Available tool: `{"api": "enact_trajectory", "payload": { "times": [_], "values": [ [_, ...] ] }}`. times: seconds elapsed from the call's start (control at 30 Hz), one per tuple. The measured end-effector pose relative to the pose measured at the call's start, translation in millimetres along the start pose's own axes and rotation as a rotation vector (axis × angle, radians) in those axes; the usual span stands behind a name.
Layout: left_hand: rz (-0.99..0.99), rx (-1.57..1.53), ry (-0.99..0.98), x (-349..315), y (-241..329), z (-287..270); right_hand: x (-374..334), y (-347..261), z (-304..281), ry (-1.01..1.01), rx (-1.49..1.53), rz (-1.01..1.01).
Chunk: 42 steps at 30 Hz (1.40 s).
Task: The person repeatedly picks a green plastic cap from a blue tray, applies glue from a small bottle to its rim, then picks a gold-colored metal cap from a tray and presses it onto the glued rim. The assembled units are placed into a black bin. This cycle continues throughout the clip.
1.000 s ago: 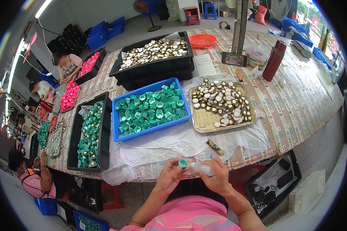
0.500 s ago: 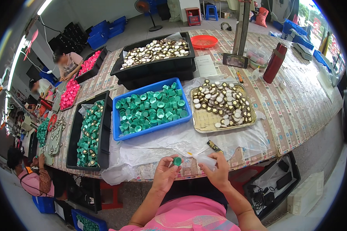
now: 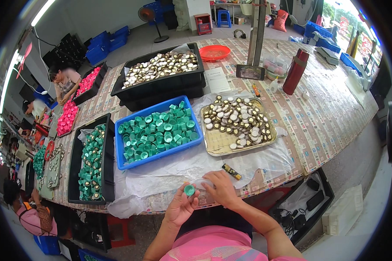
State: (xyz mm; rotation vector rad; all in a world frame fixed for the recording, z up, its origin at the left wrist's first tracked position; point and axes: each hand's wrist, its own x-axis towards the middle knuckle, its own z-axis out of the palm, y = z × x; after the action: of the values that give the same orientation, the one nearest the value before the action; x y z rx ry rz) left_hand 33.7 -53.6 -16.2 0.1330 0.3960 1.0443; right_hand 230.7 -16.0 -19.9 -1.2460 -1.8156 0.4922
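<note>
- Left hand (image 3: 178, 206) pinches one green cup (image 3: 189, 190) over the counter's (image 3: 322, 135) near edge; no disc in it.
- Right hand (image 3: 222, 189), apart from left, is at a translucent bottle (image 3: 199, 182); can't tell if gripping.
- Looks done: disc-filled cups (image 3: 91, 163), black bin (image 3: 109, 161), near-left edge.
- Remaining: many seemingly empty cups (image 3: 156, 130), blue bin (image 3: 161, 155); loose discs (image 3: 243, 117), tray (image 3: 213, 145) right of it.

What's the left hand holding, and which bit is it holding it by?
The left hand holds a green fluted cup by its outer side.
</note>
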Motion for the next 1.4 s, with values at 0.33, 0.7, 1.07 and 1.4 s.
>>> {"api": "enact_trajectory", "payload": {
  "times": [0.33,0.7,1.07,1.4],
  "values": [
    [0.002,0.054,-0.006,0.0,2.0,-1.5,105.6,104.9,-44.5,0.246,-0.42,-0.001],
    [-0.01,0.059,0.01,1.0,1.8,-3.4,114.4,117.4,-41.0,-0.108,-0.325,0.1],
    [-0.024,0.069,0.03,5.0,-1.4,-0.1,105.8,89.8,-31.9,-0.053,-0.601,0.333],
    [-0.009,0.018,0.043,0.1,2.2,-12.4,77.0,30.2,-33.0,-0.097,0.107,0.204]
  ]
}}
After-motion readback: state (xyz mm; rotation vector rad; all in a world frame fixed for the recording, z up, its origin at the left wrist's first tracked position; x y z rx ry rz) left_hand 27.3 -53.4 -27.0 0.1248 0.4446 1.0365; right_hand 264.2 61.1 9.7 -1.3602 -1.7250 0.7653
